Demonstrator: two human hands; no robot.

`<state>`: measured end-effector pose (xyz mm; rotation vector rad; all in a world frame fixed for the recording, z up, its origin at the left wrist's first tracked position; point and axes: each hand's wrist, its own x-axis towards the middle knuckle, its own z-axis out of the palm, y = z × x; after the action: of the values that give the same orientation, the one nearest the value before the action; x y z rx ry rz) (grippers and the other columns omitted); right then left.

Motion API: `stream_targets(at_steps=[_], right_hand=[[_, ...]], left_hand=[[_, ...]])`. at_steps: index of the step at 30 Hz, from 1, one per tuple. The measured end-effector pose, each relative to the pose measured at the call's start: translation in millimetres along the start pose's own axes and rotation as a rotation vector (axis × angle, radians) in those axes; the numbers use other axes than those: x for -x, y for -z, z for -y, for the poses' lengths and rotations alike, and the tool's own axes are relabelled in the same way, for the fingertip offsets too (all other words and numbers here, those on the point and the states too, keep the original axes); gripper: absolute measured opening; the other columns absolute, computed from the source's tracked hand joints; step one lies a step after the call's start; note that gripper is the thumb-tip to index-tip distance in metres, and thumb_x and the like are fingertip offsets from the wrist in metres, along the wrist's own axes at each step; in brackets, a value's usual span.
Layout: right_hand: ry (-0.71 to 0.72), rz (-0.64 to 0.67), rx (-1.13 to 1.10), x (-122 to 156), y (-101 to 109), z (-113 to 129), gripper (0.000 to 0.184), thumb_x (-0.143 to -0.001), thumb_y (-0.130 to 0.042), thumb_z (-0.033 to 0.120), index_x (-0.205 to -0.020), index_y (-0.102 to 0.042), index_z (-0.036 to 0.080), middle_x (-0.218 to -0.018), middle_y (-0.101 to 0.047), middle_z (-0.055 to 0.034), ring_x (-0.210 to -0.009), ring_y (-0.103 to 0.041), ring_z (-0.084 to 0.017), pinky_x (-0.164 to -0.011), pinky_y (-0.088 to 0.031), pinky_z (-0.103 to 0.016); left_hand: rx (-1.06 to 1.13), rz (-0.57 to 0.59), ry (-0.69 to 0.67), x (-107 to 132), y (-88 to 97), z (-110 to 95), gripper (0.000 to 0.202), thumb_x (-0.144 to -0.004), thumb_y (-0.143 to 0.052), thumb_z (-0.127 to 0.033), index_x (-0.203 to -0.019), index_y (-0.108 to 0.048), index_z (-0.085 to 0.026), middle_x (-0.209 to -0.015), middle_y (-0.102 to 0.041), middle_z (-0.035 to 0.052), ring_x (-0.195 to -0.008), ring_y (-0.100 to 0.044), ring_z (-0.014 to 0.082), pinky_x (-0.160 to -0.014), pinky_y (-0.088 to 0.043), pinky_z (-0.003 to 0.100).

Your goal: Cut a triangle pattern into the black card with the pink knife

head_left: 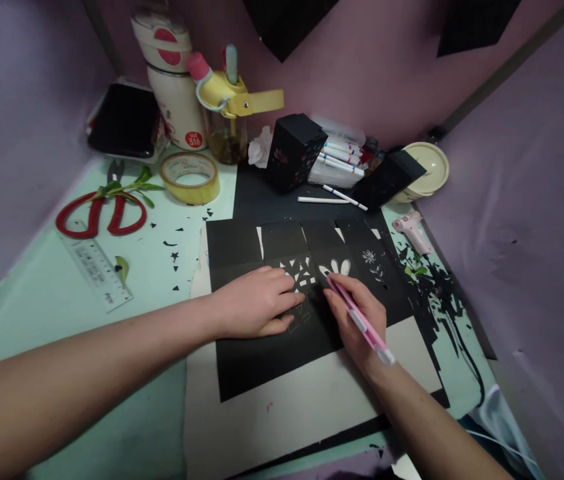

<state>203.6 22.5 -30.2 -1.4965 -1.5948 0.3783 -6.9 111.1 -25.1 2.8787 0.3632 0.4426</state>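
Observation:
A black paper sheet [272,353] with white cut-out patterns lies on a white board [312,407] in front of me. My left hand [255,303] rests flat on the sheet, fingers stretched toward the cut-out shapes. My right hand [357,320] is closed around a pink craft knife [359,317], whose tip touches the paper just below a white petal cut-out [335,267]. A small white flower drawing [369,257] sits on the panel to the right.
Red scissors [99,213], a clear ruler [95,270] and a tape roll [191,177] lie at the left. Bottles [175,80], black paper boxes [295,152], white markers [339,163], a round lid [429,167] and a pink glue gun [412,230] line the back and right. Black scraps [442,293] litter the right edge.

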Motion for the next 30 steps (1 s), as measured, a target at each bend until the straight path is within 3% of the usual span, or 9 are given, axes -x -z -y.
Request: stream_targets(at_steps=[4, 8, 10, 21, 26, 30], right_hand=[[-0.109, 0.019, 0.021, -6.8, 1.5, -5.6, 0.023, -0.091, -0.063, 0.025, -0.114, -0.067, 0.025, -0.091, -0.074, -0.0016, -0.074, -0.069, -0.018, -0.073, -0.055, -0.031], [-0.045, 0.083, 0.089, -6.1, -1.5, -0.2, 0.022, -0.090, -0.065, 0.022, -0.112, -0.067, 0.027, -0.104, -0.073, -0.0032, -0.098, -0.068, -0.021, -0.088, -0.052, -0.035], [-0.022, 0.108, 0.120, -2.9, -3.7, 3.8, 0.019, -0.090, -0.065, 0.021, -0.107, -0.067, 0.028, -0.103, -0.072, -0.0030, -0.100, -0.067, -0.022, -0.089, -0.051, -0.035], [-0.319, 0.085, -0.046, -5.0, -12.8, 16.7, 0.017, -0.083, -0.066, 0.024, -0.099, -0.061, 0.024, -0.082, -0.069, 0.0019, -0.073, -0.064, -0.016, -0.073, -0.048, -0.029], [-0.362, -0.106, -0.229, -11.1, -5.8, 11.8, 0.020, -0.080, -0.069, 0.027, -0.096, -0.058, 0.023, -0.078, -0.064, 0.0026, -0.069, -0.062, -0.014, -0.069, -0.048, -0.028], [-0.281, -0.306, -0.223, -24.8, 26.0, -7.2, 0.027, -0.075, -0.074, 0.029, -0.096, -0.059, 0.022, -0.079, -0.065, 0.0018, -0.070, -0.062, -0.013, -0.067, -0.049, -0.026]], left_hand=[[-0.005, -0.014, -0.012, 1.0, -2.4, 0.9, 0.030, -0.092, -0.051, -0.030, -0.113, -0.066, -0.013, -0.087, -0.063, 0.0080, -0.079, -0.057, 0.0228, -0.072, -0.049, 0.037], [0.000, -0.026, -0.014, 1.7, -3.8, 1.3, 0.029, -0.091, -0.053, -0.030, -0.112, -0.066, -0.013, -0.087, -0.063, 0.0080, -0.080, -0.058, 0.0234, -0.072, -0.048, 0.037], [0.008, -0.026, -0.010, 1.7, -4.0, 1.4, 0.029, -0.091, -0.054, -0.030, -0.112, -0.066, -0.014, -0.087, -0.062, 0.0080, -0.081, -0.058, 0.0237, -0.073, -0.048, 0.038], [-0.011, 0.004, 0.011, 0.7, -2.8, 0.6, 0.028, -0.089, -0.056, -0.031, -0.109, -0.068, -0.016, -0.087, -0.062, 0.0083, -0.081, -0.058, 0.0240, -0.074, -0.049, 0.038], [0.004, 0.011, 0.019, 0.9, -1.8, 0.3, 0.030, -0.091, -0.054, -0.031, -0.113, -0.067, -0.017, -0.087, -0.061, 0.0077, -0.080, -0.058, 0.0231, -0.073, -0.048, 0.037], [-0.012, 0.035, 0.020, 0.8, 0.2, 0.1, 0.032, -0.091, -0.053, -0.030, -0.117, -0.066, -0.015, -0.089, -0.062, 0.0083, -0.082, -0.058, 0.0232, -0.074, -0.048, 0.036]])
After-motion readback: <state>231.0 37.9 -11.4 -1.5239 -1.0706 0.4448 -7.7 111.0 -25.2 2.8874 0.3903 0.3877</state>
